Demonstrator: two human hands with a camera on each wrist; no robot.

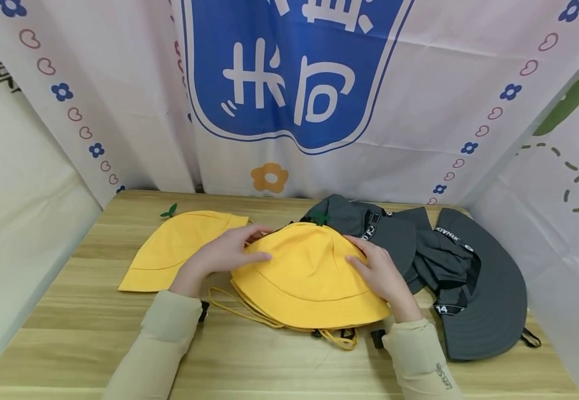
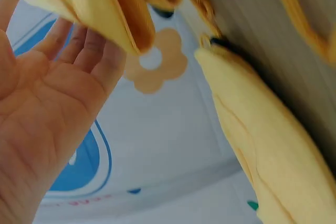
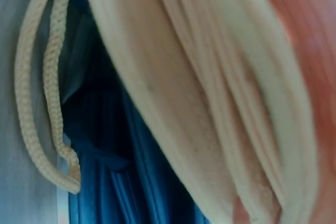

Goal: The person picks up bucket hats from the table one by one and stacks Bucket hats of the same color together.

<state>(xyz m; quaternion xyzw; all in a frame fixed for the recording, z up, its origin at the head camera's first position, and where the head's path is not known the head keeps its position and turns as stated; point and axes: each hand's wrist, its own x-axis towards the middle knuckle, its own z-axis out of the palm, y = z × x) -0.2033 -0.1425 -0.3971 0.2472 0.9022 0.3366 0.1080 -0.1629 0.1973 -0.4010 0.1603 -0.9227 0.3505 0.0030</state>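
Observation:
Both hands hold a layered bundle of yellow bucket hats point(image 1: 309, 278) at the middle of the table, with a green sprout on top and yellow cords hanging below. My left hand point(image 1: 224, 253) grips its left side, thumb in front and fingers behind. On the right side, my right hand point(image 1: 379, 272) grips likewise, its fingertips hidden behind the fabric. The left wrist view shows the left hand point(image 2: 52, 93) with fingers behind the hat fabric point(image 2: 89, 3). Several yellow edges point(image 3: 210, 98) lie against each other in the right wrist view, beside a looped cord point(image 3: 23, 87).
Another yellow hat point(image 1: 184, 250) lies flattened at the left on the wooden table point(image 1: 69, 344). Dark grey caps point(image 1: 394, 233) overlap behind and to the right, one with a wide brim point(image 1: 494, 300). A printed white curtain point(image 1: 144, 139) stands behind the table.

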